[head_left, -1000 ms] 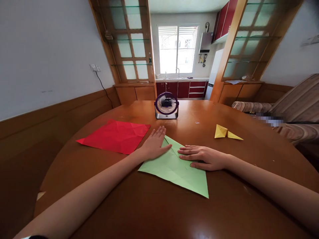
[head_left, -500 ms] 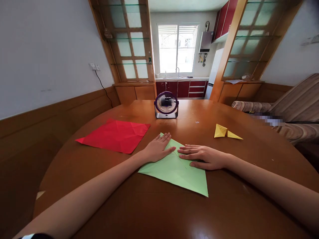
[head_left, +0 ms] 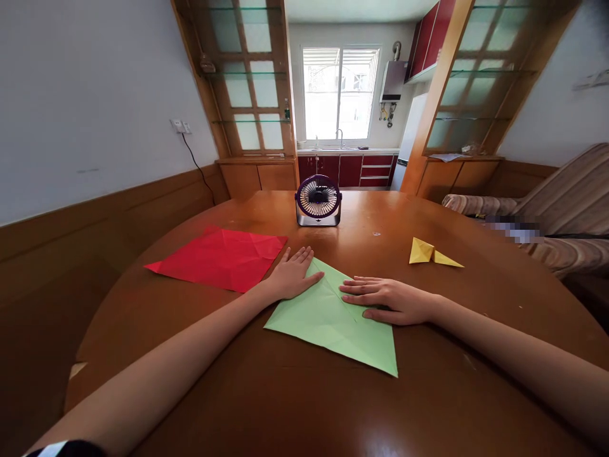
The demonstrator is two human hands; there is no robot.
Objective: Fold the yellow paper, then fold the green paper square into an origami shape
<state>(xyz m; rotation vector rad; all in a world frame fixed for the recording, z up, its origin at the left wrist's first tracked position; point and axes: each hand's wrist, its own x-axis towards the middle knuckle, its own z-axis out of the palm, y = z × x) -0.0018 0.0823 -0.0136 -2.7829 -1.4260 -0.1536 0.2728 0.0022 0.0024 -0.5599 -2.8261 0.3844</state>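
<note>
A light green sheet of folded paper (head_left: 328, 320) lies flat on the table in front of me, with a crease line running down from its far corner. My left hand (head_left: 294, 274) rests open on the paper's far left edge, fingers stretched forward and covering part of that edge. Flat on the right side of the same sheet lies my right hand (head_left: 383, 299), its fingers spread and pointing left. Neither hand grips anything. The paper's near edge and its lower right point are uncovered.
Left of the green sheet lies creased red paper (head_left: 219, 257). A small folded yellow paper piece (head_left: 423, 251) sits to the right. Farther back stands a small purple fan (head_left: 318, 198) on the brown wooden table (head_left: 238, 400). A striped sofa (head_left: 571, 203) is at the right.
My left hand has slid a little to the left, toward the edge of the green paper, uncovering more of its crease. My right hand has stayed in place.
</note>
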